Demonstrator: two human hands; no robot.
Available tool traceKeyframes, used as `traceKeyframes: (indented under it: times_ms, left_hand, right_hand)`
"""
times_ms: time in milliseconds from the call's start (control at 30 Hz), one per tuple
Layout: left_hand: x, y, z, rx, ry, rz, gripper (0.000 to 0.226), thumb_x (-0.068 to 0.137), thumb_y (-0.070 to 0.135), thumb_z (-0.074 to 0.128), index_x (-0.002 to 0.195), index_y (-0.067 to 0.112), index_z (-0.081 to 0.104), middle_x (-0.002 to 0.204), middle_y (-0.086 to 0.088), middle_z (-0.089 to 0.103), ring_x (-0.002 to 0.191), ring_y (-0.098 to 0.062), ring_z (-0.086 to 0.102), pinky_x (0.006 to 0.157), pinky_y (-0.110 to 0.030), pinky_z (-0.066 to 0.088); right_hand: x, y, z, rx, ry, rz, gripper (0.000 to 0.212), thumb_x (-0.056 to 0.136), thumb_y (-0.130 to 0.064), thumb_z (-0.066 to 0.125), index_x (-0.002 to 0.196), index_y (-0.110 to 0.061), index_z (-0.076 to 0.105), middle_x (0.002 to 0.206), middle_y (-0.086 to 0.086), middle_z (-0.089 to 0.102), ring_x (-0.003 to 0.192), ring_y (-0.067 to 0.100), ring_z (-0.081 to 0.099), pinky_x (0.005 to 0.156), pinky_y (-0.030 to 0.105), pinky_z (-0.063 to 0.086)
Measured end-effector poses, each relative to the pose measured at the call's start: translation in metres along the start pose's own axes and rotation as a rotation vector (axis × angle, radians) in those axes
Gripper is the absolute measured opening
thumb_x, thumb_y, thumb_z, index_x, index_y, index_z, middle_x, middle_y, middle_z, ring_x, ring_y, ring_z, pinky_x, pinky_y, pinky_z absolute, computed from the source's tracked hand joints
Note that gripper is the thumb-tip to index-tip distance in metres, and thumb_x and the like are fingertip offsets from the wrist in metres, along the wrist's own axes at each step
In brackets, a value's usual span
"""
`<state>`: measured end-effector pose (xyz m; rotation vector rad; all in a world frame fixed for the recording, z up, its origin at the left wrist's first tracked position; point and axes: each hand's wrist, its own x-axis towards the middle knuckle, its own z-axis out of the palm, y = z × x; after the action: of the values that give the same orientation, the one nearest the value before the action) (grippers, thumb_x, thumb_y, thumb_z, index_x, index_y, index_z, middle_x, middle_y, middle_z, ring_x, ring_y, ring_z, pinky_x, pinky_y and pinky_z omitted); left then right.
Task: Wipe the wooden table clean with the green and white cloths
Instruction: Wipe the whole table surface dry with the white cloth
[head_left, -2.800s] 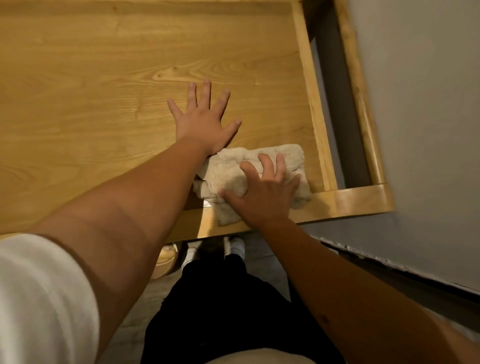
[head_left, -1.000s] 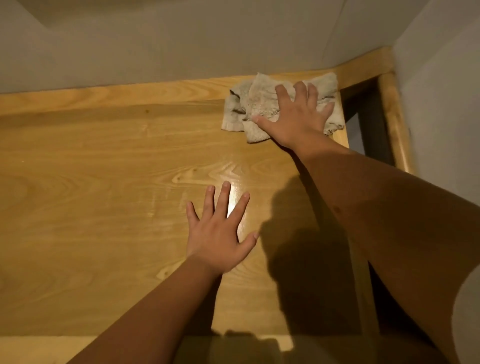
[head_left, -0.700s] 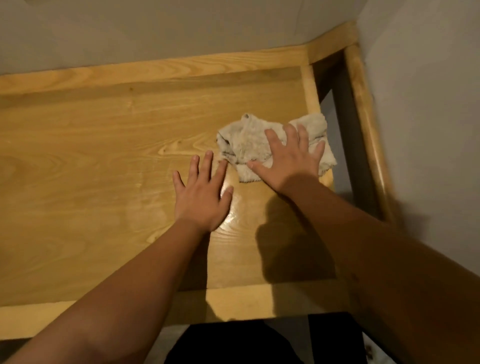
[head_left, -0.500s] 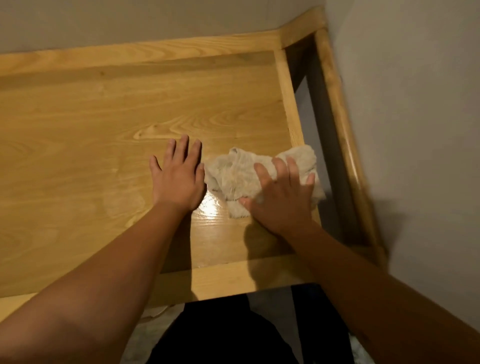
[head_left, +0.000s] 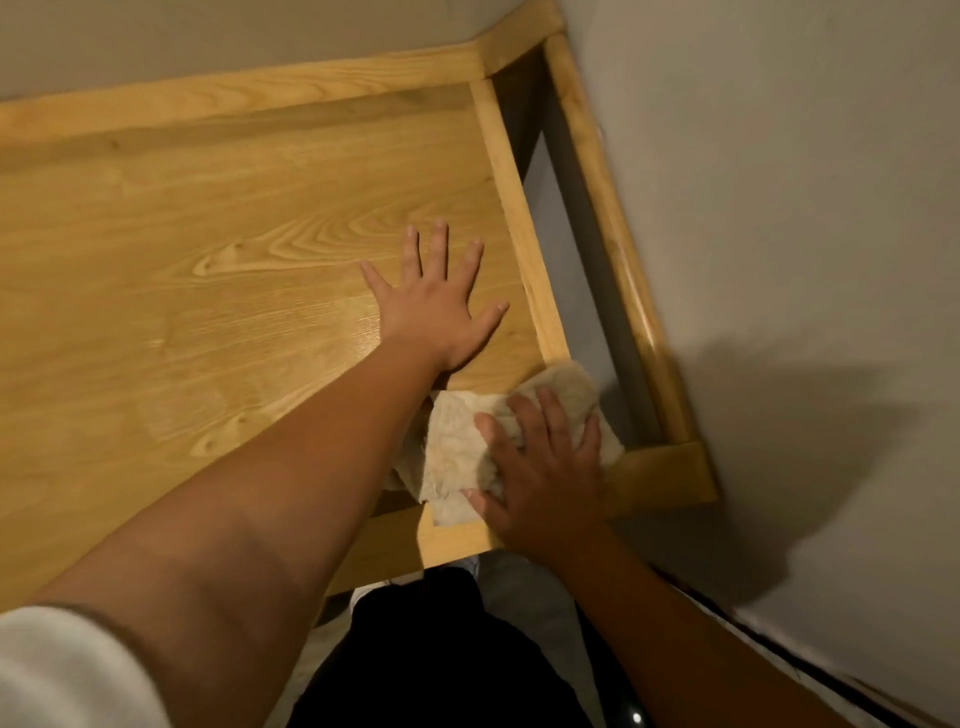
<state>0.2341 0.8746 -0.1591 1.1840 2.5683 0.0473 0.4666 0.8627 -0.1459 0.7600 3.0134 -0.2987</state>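
A light wooden table (head_left: 197, 270) with a raised rim fills the view. My right hand (head_left: 545, 467) presses a crumpled white cloth (head_left: 457, 441) flat onto the table's near right corner, with its fingers spread over the cloth. The cloth hangs partly over the right rim. My left hand (head_left: 436, 306) lies flat on the bare wood just beyond the cloth, fingers spread, holding nothing. My left forearm hides the cloth's left edge. No green cloth is in view.
A grey wall (head_left: 779, 208) stands close along the table's right side, with a narrow gap and an outer wooden rail (head_left: 608, 218) between them. Another wall runs behind the far rim. My dark trousers (head_left: 441, 660) and the floor show below the near edge.
My right hand has dragged the white cloth from the far right corner back along the right side to the near right corner. My left hand stayed flat on the wood, fingers now spread.
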Motion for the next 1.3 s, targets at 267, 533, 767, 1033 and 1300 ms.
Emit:
traceKeyframes:
  times_ms: [267,533,767,1033,1300]
  left_hand:
    - [0.003,0.002,0.006,-0.018,0.042,-0.014,0.079,0.088,0.081,0.014,0.157,0.044,0.004,0.17,0.001,-0.006,0.154,-0.031,-0.01,0.111,-0.075,-0.003]
    - [0.007,-0.013,0.0,-0.026,0.007,0.065,0.062,0.099,0.064,0.014,0.157,0.046,0.003,0.17,0.002,-0.006,0.155,-0.028,-0.008,0.119,-0.06,0.001]
    - [0.009,-0.009,0.004,-0.055,0.057,-0.046,0.059,0.101,0.045,0.012,0.159,0.036,0.004,0.169,-0.001,-0.008,0.154,-0.026,-0.011,0.12,-0.06,-0.002]
    - [0.011,-0.005,0.008,-0.027,0.088,-0.073,0.077,0.099,0.065,0.02,0.16,0.018,0.011,0.169,-0.009,0.001,0.155,-0.029,-0.007,0.119,-0.062,0.002]
    - [0.015,-0.006,0.007,-0.022,0.027,-0.078,0.081,0.097,0.07,0.014,0.161,0.023,-0.001,0.168,-0.004,-0.014,0.152,-0.026,-0.022,0.118,-0.059,-0.008]
  right_hand:
    - [-0.01,0.021,0.004,-0.043,-0.032,0.063,0.078,0.073,-0.063,0.051,0.143,-0.03,0.042,0.152,0.01,0.037,0.144,0.038,0.025,0.105,0.065,0.025]
    - [0.1,0.041,-0.01,0.038,-0.115,0.177,0.075,0.077,-0.061,0.036,0.147,-0.035,0.023,0.157,0.011,0.023,0.145,0.038,0.017,0.105,0.061,0.034]
    - [0.185,0.067,-0.008,0.149,-0.039,0.052,0.067,0.085,-0.038,0.063,0.146,-0.031,0.038,0.155,0.012,0.027,0.142,0.035,0.023,0.102,0.062,0.04]
    - [0.337,0.064,-0.006,0.191,0.023,0.148,0.062,0.093,-0.043,0.053,0.148,-0.031,0.028,0.157,0.012,0.02,0.141,0.036,0.02,0.104,0.055,0.042]
    - [0.409,0.058,-0.019,0.131,-0.036,0.19,0.064,0.096,-0.045,0.044,0.153,-0.028,0.021,0.163,0.013,0.005,0.144,0.041,0.009,0.109,0.061,0.03]
